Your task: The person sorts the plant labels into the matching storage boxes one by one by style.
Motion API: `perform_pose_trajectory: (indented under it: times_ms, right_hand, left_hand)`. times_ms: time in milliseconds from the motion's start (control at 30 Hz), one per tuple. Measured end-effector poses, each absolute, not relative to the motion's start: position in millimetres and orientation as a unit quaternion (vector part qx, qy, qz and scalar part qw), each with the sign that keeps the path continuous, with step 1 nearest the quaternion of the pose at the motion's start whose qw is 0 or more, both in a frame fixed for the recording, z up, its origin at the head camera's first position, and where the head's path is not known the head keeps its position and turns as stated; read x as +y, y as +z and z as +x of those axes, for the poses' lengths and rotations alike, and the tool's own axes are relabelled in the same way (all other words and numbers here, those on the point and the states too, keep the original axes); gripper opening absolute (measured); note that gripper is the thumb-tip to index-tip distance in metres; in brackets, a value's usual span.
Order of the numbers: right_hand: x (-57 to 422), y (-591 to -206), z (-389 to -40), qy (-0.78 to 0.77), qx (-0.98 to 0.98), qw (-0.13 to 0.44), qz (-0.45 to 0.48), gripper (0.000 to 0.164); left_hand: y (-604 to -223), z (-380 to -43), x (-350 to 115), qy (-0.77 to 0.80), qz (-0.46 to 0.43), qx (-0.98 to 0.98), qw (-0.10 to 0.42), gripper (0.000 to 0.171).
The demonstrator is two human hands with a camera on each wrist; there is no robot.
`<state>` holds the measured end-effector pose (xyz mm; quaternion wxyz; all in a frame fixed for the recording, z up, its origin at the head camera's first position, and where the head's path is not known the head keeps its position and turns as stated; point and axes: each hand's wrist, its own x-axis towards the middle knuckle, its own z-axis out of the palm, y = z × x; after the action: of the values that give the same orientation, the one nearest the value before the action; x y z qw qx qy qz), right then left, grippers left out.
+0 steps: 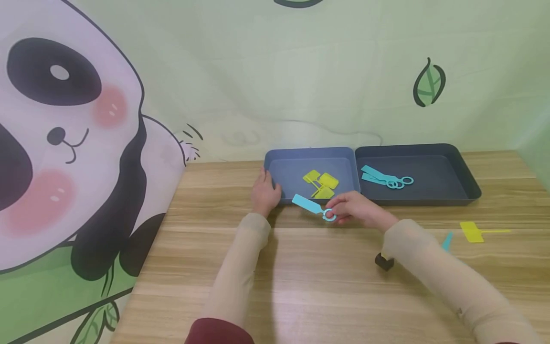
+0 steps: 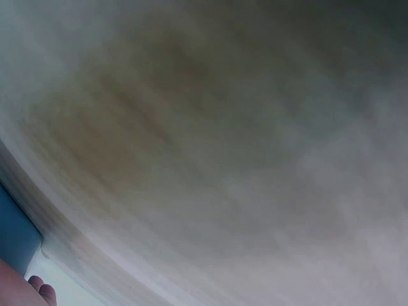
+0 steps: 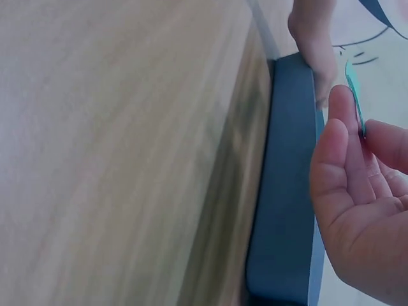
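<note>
Left hand: we log it resting on the blue tray's left front corner, fingers curled over the rim.
Blue tray contents: yellow tags.
Right hand: we note it pinching the turquoise ring tag by its ring, just over the tray's front edge.
Dark tray: two turquoise tags.
Table, right: one yellow tag.

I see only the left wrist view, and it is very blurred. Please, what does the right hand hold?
Observer: The right hand pinches a blue ring-ended tag above the table's wood.
Operator: Where is the left hand?
Observer: The left hand grips the blue tray at its left corner.
Operator: What lies in that tray?
Observer: Yellow tags; more blue tags lie in the dark tray beside it.
</note>
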<state>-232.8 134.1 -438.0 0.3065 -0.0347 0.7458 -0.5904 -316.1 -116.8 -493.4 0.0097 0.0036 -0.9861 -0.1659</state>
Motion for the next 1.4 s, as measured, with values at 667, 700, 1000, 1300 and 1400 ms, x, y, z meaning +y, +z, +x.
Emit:
perform_pose_trajectory:
  times_ms: [667, 700, 1000, 1300, 1400]
  right_hand:
    - [188.0, -422.6, -251.4, -0.626, 0.746, 0.224, 0.034, 0.043]
    - [190.6, -422.6, -252.0, -0.631, 0.743, 0.220, 0.040, 0.043]
    - [216.8, -431.3, -257.2, -0.645, 0.740, 0.184, 0.062, 0.045]
    - [232.5, -434.2, -259.1, -0.638, 0.751, 0.146, 0.085, 0.041]
    - [236.7, -434.6, -260.4, -0.633, 0.755, 0.140, 0.098, 0.041]
  left_hand:
    - [-491.3, -317.1, -116.2, -0.127, -0.012, -0.992, 0.017, 0.059]
    - [-491.3, -316.8, -116.2, -0.127, -0.012, -0.992, 0.017, 0.059]
    - [-490.3, -316.4, -117.1, -0.129, -0.014, -0.992, 0.012, 0.060]
    - [-491.0, -316.3, -116.8, -0.127, -0.015, -0.992, 0.021, 0.060]
    - [-492.0, -316.2, -116.5, -0.124, -0.015, -0.992, 0.024, 0.060]
